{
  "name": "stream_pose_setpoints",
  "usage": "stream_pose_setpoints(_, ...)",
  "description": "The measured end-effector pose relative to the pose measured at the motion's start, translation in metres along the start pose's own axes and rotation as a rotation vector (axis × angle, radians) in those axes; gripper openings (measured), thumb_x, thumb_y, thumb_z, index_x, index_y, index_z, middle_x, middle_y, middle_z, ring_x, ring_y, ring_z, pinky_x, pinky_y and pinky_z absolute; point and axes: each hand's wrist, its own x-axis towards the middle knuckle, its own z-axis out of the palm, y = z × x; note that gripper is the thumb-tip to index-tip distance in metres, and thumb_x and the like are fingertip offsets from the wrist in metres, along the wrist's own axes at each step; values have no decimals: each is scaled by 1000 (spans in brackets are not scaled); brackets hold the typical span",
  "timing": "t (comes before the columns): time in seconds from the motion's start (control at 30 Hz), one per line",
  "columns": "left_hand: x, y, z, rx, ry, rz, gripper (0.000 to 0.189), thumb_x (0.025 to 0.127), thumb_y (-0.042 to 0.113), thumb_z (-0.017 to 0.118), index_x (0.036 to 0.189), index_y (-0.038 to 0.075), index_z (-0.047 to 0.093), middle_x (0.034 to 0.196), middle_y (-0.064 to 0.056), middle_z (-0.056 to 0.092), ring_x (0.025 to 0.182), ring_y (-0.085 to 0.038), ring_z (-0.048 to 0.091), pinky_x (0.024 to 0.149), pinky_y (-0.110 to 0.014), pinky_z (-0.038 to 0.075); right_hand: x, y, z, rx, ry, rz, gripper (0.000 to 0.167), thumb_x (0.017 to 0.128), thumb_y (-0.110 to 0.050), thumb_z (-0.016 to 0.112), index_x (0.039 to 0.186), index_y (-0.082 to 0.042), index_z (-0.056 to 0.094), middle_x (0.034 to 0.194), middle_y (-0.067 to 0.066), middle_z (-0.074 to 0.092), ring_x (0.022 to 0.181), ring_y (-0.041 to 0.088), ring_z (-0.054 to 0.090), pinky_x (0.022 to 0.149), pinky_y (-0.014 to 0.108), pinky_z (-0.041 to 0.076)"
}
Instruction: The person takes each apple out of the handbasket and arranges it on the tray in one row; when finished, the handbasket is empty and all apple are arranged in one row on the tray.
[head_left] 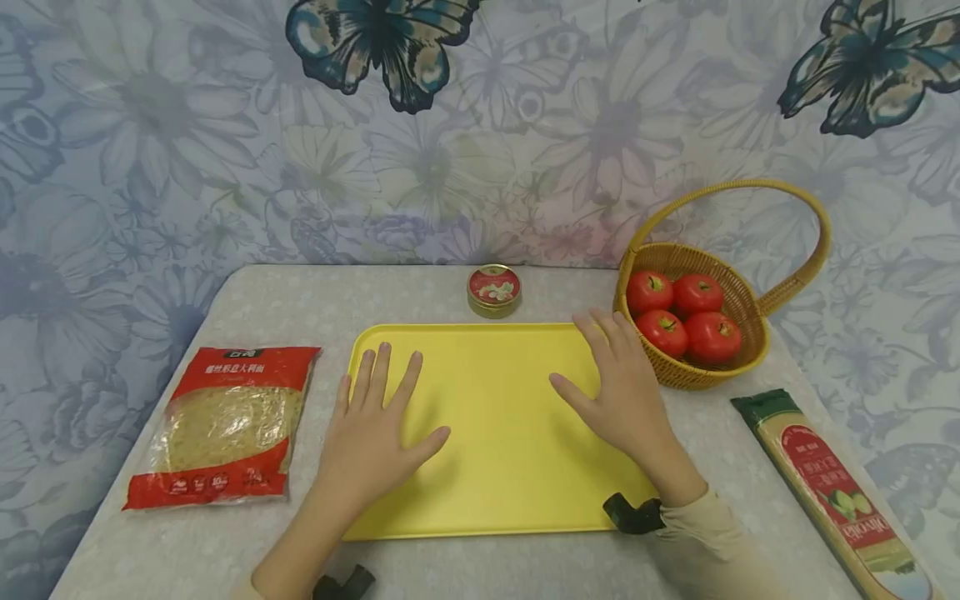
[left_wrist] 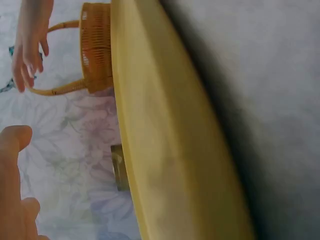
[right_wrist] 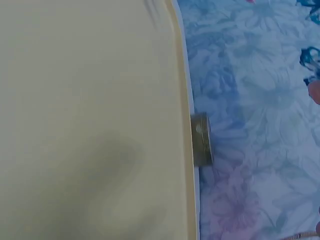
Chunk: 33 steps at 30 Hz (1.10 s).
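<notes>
A yellow tray (head_left: 498, 433) lies in the middle of the table in the head view. Over its left side hovers my left hand (head_left: 371, 446), palm down with fingers spread and nothing held. My right hand (head_left: 622, 392) is above the tray's right side, its fingers also spread and holding nothing, the fingertips near the wicker basket (head_left: 693, 379). Several red tomatoes (head_left: 712, 337) sit in that basket. Behind the tray stands a small round tin (head_left: 494, 292) with a red lid, seen side-on in the right wrist view as a dull metal tin (right_wrist: 201, 140).
Left of the tray lies a red and clear bag of pasta (head_left: 228, 425). A long packet with a green end (head_left: 832, 492) lies at the right edge. The basket's tall handle (head_left: 813, 217) leans right. A flowered wall covering (head_left: 435, 183) rises directly behind the table.
</notes>
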Motion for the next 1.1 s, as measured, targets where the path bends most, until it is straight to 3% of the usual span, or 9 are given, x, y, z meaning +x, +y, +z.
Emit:
stream_pose_setpoints(0.23, -13, -19, 3, -85, -78, -51, 109, 81, 80, 55, 161, 29, 1, 169, -9, -7, 156, -32, -3, 122, -61, 12, 7, 45, -14, 123, -11, 38, 76, 90, -39, 71, 153, -17, 36, 159, 11, 34, 146, 39, 27, 114, 66, 26)
stream_pose_setpoints(0.43, -24, -33, 8, -170, -143, -133, 117, 78, 74, 64, 161, 23, -2, 168, -17, -4, 155, -39, 0, 119, -66, 17, 13, 85, -27, 219, -24, 104, 74, 90, -28, 72, 153, -16, 35, 157, 15, 34, 141, 44, 31, 111, 68, 27)
stream_pose_setpoints(0.6, -36, -46, 15, -233, -180, -189, 122, 76, 78, 63, 161, 17, 0, 167, -20, 0, 153, -43, 4, 115, -71, 20, 17, 112, -36, 186, -76, 173, 75, 93, -32, 69, 155, -14, 31, 156, 20, 33, 140, 48, 31, 109, 72, 28)
stream_pose_setpoints(0.77, -47, -53, 24, -273, -186, -201, 128, 73, 81, 64, 161, 16, -3, 167, -21, 0, 152, -46, 6, 113, -73, 21, 22, 133, -41, 153, -116, 204, 79, 92, -32, 70, 156, -11, 28, 156, 24, 31, 142, 49, 28, 109, 73, 26)
stream_pose_setpoints(1.1, -59, -58, 36, -340, -193, -243, 141, 66, 82, 68, 159, 10, -10, 166, -23, -3, 153, -44, 2, 114, -71, 22, 33, 152, -44, 155, -226, 235, 86, 90, -32, 73, 156, -5, 24, 156, 28, 29, 143, 49, 27, 111, 72, 25)
